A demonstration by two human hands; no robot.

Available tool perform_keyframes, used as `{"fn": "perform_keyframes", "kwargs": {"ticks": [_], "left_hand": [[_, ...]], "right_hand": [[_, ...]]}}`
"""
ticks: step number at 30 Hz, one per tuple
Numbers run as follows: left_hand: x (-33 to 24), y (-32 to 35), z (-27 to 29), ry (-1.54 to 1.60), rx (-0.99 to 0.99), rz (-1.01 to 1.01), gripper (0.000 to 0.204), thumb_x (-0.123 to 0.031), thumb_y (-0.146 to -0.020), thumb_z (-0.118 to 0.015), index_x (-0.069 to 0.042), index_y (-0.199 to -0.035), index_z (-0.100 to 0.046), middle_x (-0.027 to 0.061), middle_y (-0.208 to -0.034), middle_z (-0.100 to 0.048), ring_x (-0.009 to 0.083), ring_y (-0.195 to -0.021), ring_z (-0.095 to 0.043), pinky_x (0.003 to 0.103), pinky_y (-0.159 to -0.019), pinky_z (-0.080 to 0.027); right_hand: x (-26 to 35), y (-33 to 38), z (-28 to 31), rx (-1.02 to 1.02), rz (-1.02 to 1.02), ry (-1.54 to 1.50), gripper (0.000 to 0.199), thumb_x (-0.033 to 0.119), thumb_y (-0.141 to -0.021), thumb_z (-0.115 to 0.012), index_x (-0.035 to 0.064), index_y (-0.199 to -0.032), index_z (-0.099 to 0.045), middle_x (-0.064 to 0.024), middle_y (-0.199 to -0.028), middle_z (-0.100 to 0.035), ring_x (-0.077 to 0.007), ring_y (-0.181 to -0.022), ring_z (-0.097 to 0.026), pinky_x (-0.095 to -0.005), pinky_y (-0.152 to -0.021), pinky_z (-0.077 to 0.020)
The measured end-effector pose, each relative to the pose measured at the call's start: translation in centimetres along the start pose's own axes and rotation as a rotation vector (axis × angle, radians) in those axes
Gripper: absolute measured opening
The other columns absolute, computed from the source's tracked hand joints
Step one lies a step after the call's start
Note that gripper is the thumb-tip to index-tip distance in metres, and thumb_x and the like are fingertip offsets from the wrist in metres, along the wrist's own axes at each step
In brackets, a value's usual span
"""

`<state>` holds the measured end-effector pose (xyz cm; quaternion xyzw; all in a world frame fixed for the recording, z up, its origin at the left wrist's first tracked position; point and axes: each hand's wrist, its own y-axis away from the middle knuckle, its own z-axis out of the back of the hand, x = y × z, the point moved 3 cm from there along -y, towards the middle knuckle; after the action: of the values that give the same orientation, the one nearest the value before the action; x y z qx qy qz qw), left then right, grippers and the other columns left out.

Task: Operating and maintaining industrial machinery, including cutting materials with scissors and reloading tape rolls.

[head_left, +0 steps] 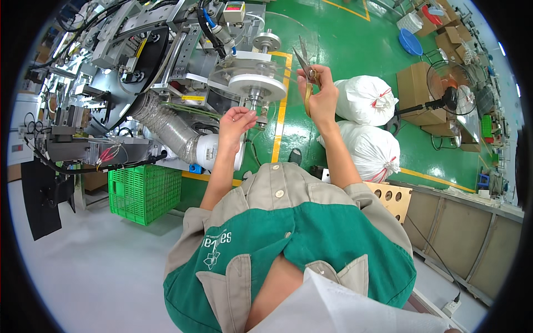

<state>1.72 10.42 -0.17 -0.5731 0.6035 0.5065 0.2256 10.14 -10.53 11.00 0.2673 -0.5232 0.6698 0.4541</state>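
My right hand point(323, 99) is raised and closed around the golden handles of a pair of scissors point(308, 71). Their blades point up and away from me and stand slightly apart. My left hand point(236, 126) is held in a pinch beside the metal spindle of a reel; whether anything thin is between its fingertips is too small to make out. Just beyond those fingers is the reel's white round disc point(244, 84). Farther back on the same axle sits a grey metal hub point(266, 40).
A machine point(191, 66) with metal brackets and cables fills the left, with a silver flexible duct point(166, 126) below it. A green crate point(143, 194) stands on the floor. At right are white tied sacks point(363, 100), a cardboard box point(413, 91) and a fan point(451, 87).
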Motion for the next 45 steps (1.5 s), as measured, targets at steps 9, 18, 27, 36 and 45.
{"fn": "perform_keyframes", "kwargs": {"ticks": [9, 18, 27, 36, 45], "left_hand": [[0.1, -2.2, 0.0, -0.194, -0.036, -0.211, 0.007, 0.002, -0.083, -0.065, 0.003, -0.089, -0.061, 0.0091, -0.081, -0.068, 0.0128, -0.073, -0.066, 0.022, -0.066, -0.053], [0.7, -2.0, -1.6, -0.008, -0.099, -0.094, 0.012, 0.0, -0.086, -0.061, 0.005, -0.095, -0.056, 0.0155, -0.089, -0.066, 0.0244, -0.077, -0.069, 0.03, -0.069, -0.058], [0.9, -1.3, 0.4, 0.263, 0.073, 0.196, 0.024, -0.012, -0.093, -0.055, 0.008, -0.106, -0.055, 0.0213, -0.101, -0.063, 0.0288, -0.098, -0.065, 0.036, -0.083, -0.056], [-0.1, -1.7, -1.2, 0.277, -0.055, 0.092, 0.018, -0.004, -0.09, -0.058, 0.009, -0.102, -0.056, 0.0211, -0.099, -0.064, 0.0314, -0.096, -0.065, 0.038, -0.087, -0.056], [0.1, -0.6, -3.0, -0.041, -0.229, -0.314, 0.015, 0.0, -0.082, -0.069, 0.004, -0.093, -0.059, 0.0105, -0.088, -0.065, 0.0151, -0.079, -0.064, 0.026, -0.075, -0.054]], "right_hand": [[0.0, 0.1, -0.2, -0.061, 0.035, -0.029, 0.027, 0.005, -0.08, -0.07, 0.0032, -0.102, -0.053, -0.008, -0.084, -0.066, -0.0175, -0.073, -0.063, -0.0289, -0.07, -0.0503], [0.2, 0.2, 0.0, -0.012, 0.007, 0.018, 0.025, 0.006, -0.086, -0.066, 0.0004, -0.105, -0.051, -0.0113, -0.095, -0.07, -0.0157, -0.086, -0.066, -0.0284, -0.08, -0.0507], [0.3, 0.0, 0.1, -0.005, 0.003, 0.002, 0.025, 0.005, -0.085, -0.066, 0.0009, -0.104, -0.051, -0.011, -0.093, -0.069, -0.0165, -0.087, -0.067, -0.0285, -0.08, -0.051], [0.5, -0.1, 0.2, 0.006, 0.003, -0.004, 0.025, 0.005, -0.085, -0.066, 0.0012, -0.105, -0.052, -0.0097, -0.092, -0.07, -0.0152, -0.085, -0.066, -0.0289, -0.079, -0.0507], [0.5, -0.1, 0.2, 0.01, -0.007, -0.022, 0.025, 0.006, -0.085, -0.066, 0.0007, -0.105, -0.052, -0.0098, -0.092, -0.07, -0.015, -0.084, -0.065, -0.0282, -0.079, -0.0498]]}}
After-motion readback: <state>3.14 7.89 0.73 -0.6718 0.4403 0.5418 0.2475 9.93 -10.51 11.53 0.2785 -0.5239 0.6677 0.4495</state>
